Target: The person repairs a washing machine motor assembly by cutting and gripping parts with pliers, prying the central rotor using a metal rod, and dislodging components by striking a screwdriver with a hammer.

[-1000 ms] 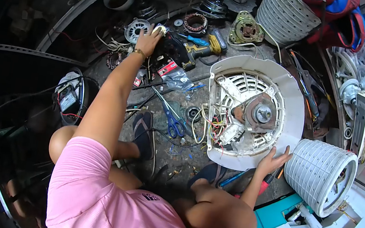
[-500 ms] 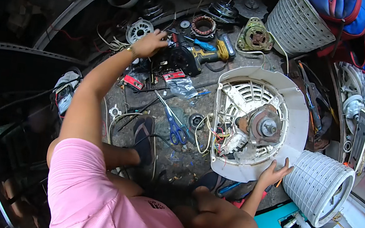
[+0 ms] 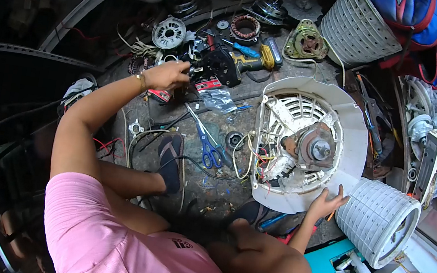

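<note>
Over the cluster of parts at upper left, my left hand [image 3: 168,76] is closed with its fingers bent together; what they hold, if anything, I cannot make out. Below and beside it lie red-and-black packets [image 3: 207,83] and dark small parts. My right hand [image 3: 324,205] has its fingers spread and touches the lower right edge of a white plastic housing [image 3: 352,155]. In that housing sits a rusty gearbox [image 3: 315,146] with a metal shaft. Coloured wires [image 3: 265,162] hang at the housing's left side.
Blue-handled scissors [image 3: 210,152] lie left of the housing. A yellow-black cordless drill [image 3: 257,61], a copper-wound stator [image 3: 245,27] and a greenish metal motor [image 3: 306,41] sit behind. White perforated drums [image 3: 376,223] stand at right. My sandalled foot [image 3: 171,160] is near the scissors.
My left hand has come down and toward me from the parts near the round silver cover, and its fingers are more curled. My right hand stays at the housing's edge.
</note>
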Demonstrator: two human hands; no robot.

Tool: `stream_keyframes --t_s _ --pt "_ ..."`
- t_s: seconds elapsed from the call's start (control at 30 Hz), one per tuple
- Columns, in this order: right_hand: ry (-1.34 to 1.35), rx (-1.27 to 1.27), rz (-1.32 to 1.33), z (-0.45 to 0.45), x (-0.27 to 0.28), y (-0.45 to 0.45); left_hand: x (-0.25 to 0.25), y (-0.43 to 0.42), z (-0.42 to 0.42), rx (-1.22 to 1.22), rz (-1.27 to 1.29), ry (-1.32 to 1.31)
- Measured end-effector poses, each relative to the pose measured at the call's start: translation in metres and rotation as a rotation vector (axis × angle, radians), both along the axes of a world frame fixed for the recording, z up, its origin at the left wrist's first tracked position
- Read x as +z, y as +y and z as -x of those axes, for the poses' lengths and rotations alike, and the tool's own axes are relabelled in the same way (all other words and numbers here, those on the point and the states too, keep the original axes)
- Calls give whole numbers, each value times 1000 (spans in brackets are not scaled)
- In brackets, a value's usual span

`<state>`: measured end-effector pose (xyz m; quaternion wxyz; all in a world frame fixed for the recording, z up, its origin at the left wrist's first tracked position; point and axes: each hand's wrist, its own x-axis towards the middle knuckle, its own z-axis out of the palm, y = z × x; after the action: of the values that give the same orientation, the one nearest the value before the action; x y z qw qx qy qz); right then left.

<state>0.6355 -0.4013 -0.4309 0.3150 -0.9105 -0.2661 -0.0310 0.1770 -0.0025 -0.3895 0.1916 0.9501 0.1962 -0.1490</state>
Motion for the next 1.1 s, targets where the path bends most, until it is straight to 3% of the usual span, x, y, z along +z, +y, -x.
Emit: stream_keyframes --t_s 0.07,0.17,0.27,0.4,0.47,0.53,0.57,0.67,0.73,0.83,0.9,0.97,1.07,1.1 --pt "27 2 -16 4 6 2 -19 21 -6 67 -162 -249" --pt "14 4 -35 3 3 0 -31 48 -35 281 -298 -340" --pt "49 -13 -27 3 4 1 -85 83 -45 288 -215 -423" --pt "-34 11 11 -1 -1 -5 -75 76 -58 474 623 -343" --pt "-18 -1 13 1 2 -2 -64 50 -53 415 495 -285" --pt "-12 -4 0 2 4 -1 -69 43 -36 321 308 -29" --pt "-9 -4 -1 3 5 0 -73 39 -33 392 326 -69" --pt "-12 2 5 2 4 -1 -76 41 -43 292 -16 -169" --pt "-14 9 18 1 3 -3 -77 42 -57 180 -172 -102" --pt "-42 14 19 0 1 -4 -98 46 -74 79 -265 197" --pt "-33 -1 23 0 -1 -8 -111 51 -85 148 -285 362" --pt "-58 -4 22 -3 -4 -8 -119 53 -65 -11 -408 44" --pt "-13 -46 5 0 -1 -6 -66 48 -55 -156 -404 169" --pt "1 -55 3 1 2 -4 -56 49 -42 -201 -426 104"
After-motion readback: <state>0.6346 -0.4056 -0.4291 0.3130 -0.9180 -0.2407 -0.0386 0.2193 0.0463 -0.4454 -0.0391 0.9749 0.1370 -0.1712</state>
